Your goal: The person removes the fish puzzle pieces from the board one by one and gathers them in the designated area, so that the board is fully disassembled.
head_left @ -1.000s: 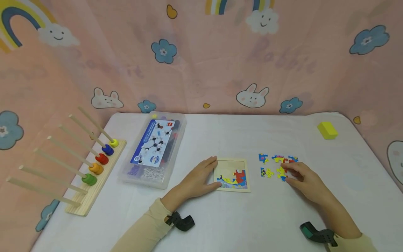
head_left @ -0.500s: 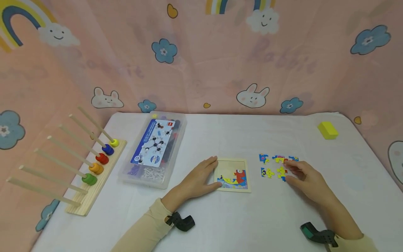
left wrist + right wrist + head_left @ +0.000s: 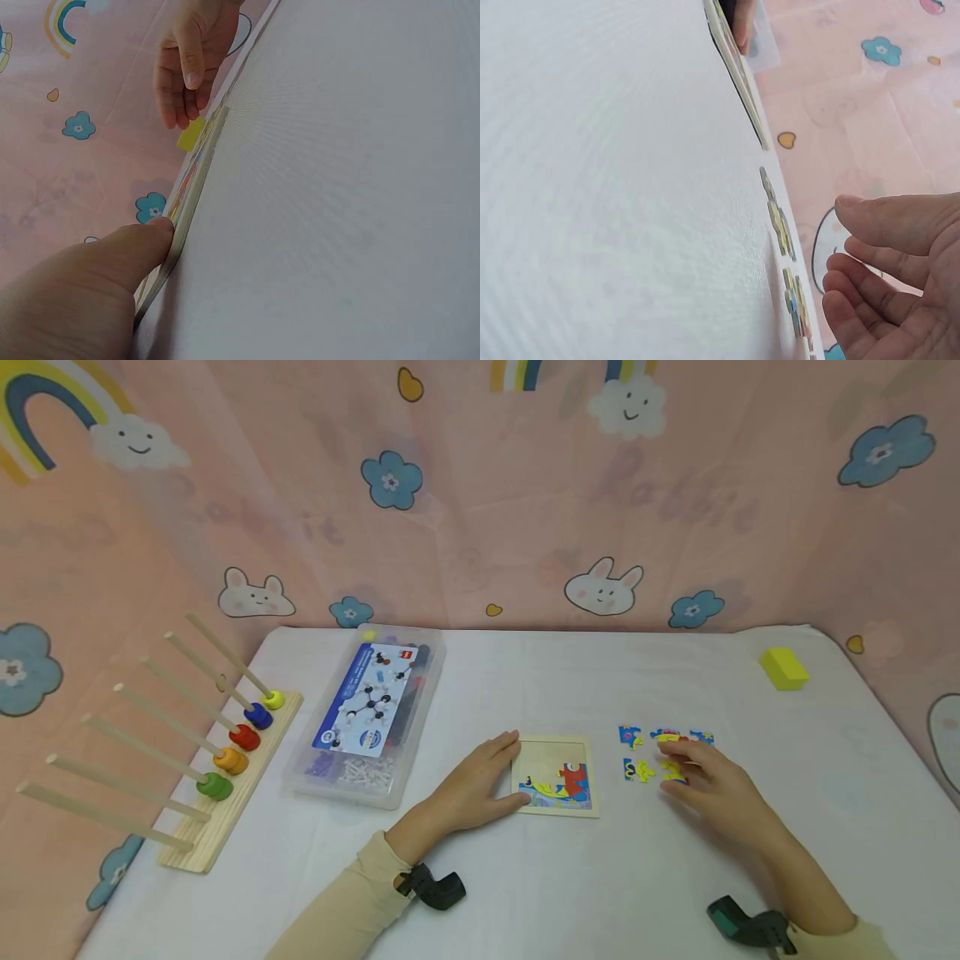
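My left hand [image 3: 471, 789] rests along the left side of a small wooden puzzle tray [image 3: 547, 757], fingers stretched up that edge. In the left wrist view its thumb [image 3: 142, 247] presses on the tray's rim. Joined pieces [image 3: 574, 782], red, yellow and blue, fill the tray's lower part. Right of the tray lie several loose jigsaw pieces [image 3: 639, 770] in two rows. Over the right-hand ones hovers my right hand [image 3: 723, 793], fingers loosely bent and thumb apart. The right wrist view shows that hand [image 3: 900, 277] holding nothing, beside the pieces [image 3: 780, 225].
A clear plastic case [image 3: 411, 752] with a molecule-model label stands left of the tray. Farther left is a wooden peg rack [image 3: 247, 781] with coloured beads. A yellow block [image 3: 783, 669] sits at the back right. A patterned pink cloth [image 3: 465, 510] hangs behind the table.
My right hand has shifted slightly left, its fingertips now overlapping the loose pieces in the head view. The left hand and the tray have stayed in place.
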`<state>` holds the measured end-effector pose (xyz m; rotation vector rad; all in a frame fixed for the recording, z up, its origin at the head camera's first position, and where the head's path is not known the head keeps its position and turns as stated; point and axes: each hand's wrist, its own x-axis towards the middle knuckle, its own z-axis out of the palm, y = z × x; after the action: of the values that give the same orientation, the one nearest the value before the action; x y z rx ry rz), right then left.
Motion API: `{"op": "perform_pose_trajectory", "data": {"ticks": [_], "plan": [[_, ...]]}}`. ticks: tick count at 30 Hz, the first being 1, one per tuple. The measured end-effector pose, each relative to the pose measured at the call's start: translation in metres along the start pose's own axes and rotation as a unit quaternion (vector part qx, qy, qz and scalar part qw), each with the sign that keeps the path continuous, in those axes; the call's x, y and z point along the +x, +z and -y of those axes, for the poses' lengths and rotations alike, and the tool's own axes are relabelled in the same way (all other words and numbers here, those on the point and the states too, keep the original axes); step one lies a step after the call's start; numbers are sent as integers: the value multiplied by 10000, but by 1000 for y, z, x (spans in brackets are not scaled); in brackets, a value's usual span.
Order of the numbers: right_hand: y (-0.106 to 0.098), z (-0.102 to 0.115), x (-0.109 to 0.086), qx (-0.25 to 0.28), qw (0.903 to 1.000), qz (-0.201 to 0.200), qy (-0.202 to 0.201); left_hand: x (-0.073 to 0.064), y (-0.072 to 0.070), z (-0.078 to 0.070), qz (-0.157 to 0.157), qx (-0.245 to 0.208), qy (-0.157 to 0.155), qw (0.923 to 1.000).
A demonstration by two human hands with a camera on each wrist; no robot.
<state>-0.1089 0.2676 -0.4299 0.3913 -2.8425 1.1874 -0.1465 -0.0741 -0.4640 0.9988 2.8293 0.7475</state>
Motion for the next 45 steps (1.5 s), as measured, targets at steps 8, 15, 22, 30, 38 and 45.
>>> {"op": "perform_pose_trajectory", "data": {"ticks": [8, 15, 22, 30, 38, 45], "plan": [[8, 23, 11, -335, 9985, 423, -6, 0, -2, 0, 31, 21, -21, 10000], [28, 37, 24, -241, 9964, 801, -139, 2, -1, 1, 79, 11, -18, 10000], [47, 46, 35, -72, 9944, 1033, -207, 4, 0, 1, 150, 14, -29, 9999], [61, 44, 43, -84, 9928, 1155, -315, 4, 0, 0, 144, -25, -68, 9999], [66, 45, 43, -172, 9933, 1102, -299, 4, -1, 1, 128, 29, -94, 9999], [68, 45, 42, -108, 9937, 1074, -313, 3, -1, 2, 85, 34, -61, 9999]]}}
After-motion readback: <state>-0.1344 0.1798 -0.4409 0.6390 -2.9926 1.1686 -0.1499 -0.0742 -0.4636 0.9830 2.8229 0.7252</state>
